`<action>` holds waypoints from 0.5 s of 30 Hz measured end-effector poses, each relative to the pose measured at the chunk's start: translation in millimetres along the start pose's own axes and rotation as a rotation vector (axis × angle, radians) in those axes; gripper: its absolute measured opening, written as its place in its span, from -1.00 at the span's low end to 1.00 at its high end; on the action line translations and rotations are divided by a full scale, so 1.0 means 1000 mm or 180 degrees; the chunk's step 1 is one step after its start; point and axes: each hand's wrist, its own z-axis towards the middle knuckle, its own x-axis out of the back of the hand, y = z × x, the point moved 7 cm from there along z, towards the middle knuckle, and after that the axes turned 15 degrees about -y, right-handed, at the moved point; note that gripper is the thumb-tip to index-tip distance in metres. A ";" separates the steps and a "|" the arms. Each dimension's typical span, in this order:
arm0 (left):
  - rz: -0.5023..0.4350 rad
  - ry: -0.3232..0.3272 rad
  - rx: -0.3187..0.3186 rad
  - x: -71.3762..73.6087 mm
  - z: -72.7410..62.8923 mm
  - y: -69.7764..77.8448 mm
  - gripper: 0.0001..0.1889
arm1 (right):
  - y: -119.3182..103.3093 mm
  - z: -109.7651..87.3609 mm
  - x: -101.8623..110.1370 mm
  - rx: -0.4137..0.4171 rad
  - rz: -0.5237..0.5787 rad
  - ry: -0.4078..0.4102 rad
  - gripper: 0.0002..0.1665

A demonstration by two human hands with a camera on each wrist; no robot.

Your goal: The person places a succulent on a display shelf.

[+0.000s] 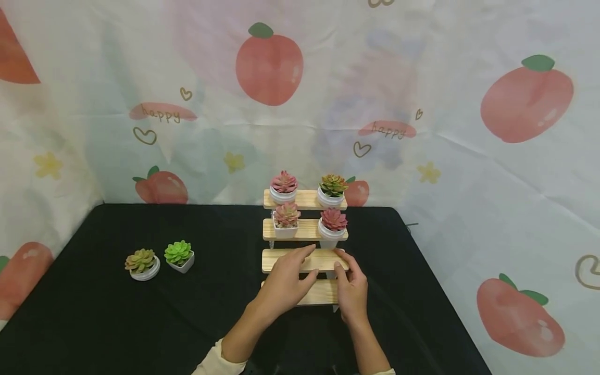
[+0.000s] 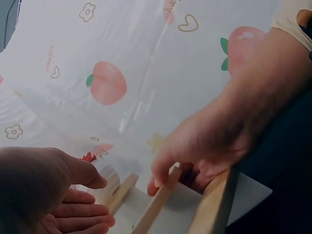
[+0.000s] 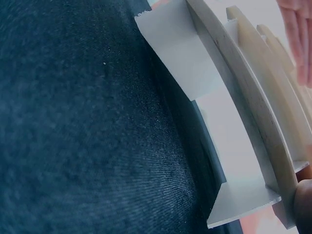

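Note:
A tiered display shelf [image 1: 321, 297] with pale wooden boards and white supports stands in front of me. My right hand [image 1: 353, 291] grips the right end of its second board from the bottom, thumb on the near side. Over the same board hovers my left hand [image 1: 283, 284], thumb and fingers apart with nothing between them; the left wrist view shows its fingers extended. Two potted succulents, one pink [image 1: 283, 183] and one green-orange [image 1: 333, 186], stand on the top board. On the board below are a pale pink succulent [image 1: 287, 214] and a dark pink one [image 1: 334, 221].
On the black tablecloth [image 1: 215, 260] to the left sit a yellowish-green succulent [image 1: 140, 261] in a round white pot and a bright green succulent [image 1: 179, 254] in a square one. A fruit-printed curtain [image 1: 328, 78] hangs behind the table and along the sides.

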 end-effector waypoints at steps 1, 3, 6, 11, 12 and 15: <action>0.0010 0.0000 -0.0014 0.000 -0.001 -0.002 -0.50 | 0.001 0.000 0.000 -0.0014 0.0005 -0.0008 -0.60; 0.0018 0.0000 -0.0055 -0.001 -0.004 -0.006 -0.54 | 0.000 0.000 0.000 -0.0016 0.0012 -0.0006 -0.60; -0.0042 0.0007 -0.0106 0.002 -0.007 -0.011 -0.58 | 0.000 0.000 0.001 -0.0001 0.0027 0.0030 -0.61; -0.0102 0.0119 0.0016 0.017 -0.020 -0.025 -0.66 | -0.001 0.000 -0.002 0.0062 0.0067 -0.0010 -0.63; -0.0097 0.0148 0.0040 0.020 -0.022 -0.028 -0.68 | -0.002 0.000 -0.002 0.0073 0.0072 -0.0013 -0.63; -0.0118 0.0264 0.0047 0.029 -0.030 -0.037 -0.72 | -0.002 -0.001 -0.002 0.0087 0.0075 0.0016 -0.64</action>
